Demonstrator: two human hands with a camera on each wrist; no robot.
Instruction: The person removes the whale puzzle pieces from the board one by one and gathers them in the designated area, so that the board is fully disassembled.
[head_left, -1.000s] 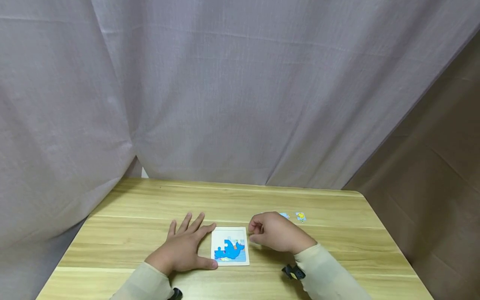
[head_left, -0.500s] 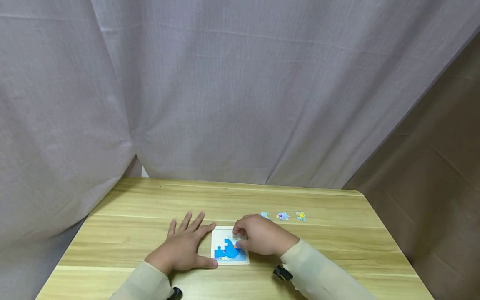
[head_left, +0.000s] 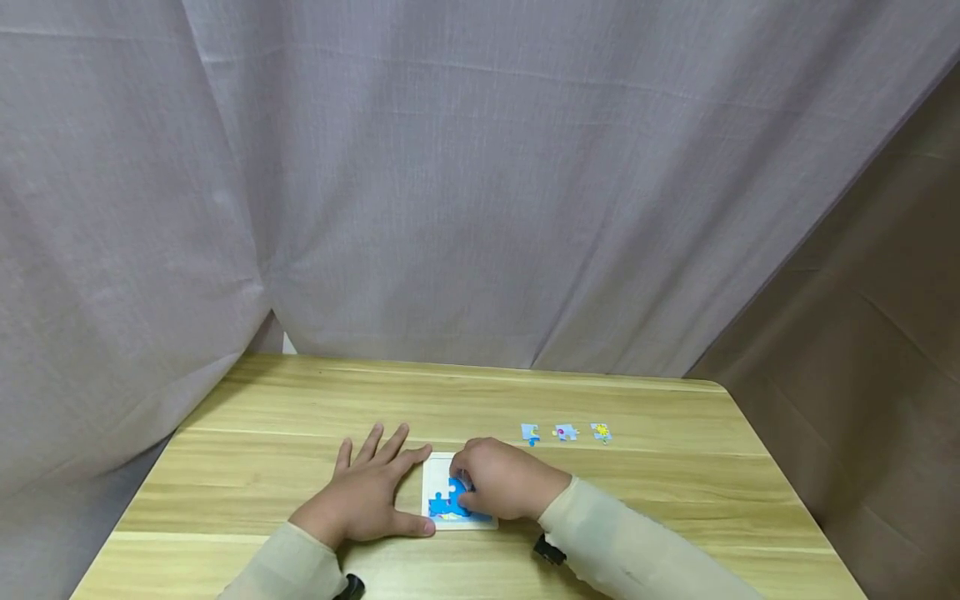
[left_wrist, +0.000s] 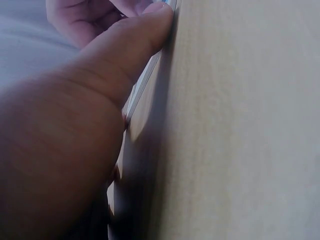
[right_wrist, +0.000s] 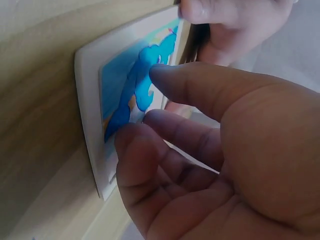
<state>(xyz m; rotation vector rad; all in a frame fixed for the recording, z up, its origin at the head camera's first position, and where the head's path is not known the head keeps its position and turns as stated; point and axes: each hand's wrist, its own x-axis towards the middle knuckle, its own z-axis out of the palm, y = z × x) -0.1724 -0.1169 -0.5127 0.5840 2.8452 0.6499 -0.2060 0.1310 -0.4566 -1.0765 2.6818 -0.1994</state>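
Bracing the puzzle tray (head_left: 427, 475) with our flat left hand (head_left: 367, 493), our right fingers (right_wrist: 150, 135) press a piece (head_left: 453, 492) in.

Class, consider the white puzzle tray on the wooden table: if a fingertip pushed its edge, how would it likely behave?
The puzzle tray is thin and lies flat on the smooth table, so it would probably slide, not tip. The left hand rests flat against its left edge, likely bracing it. Its straight edges in the right wrist view suggest it is stiff, and likely light.
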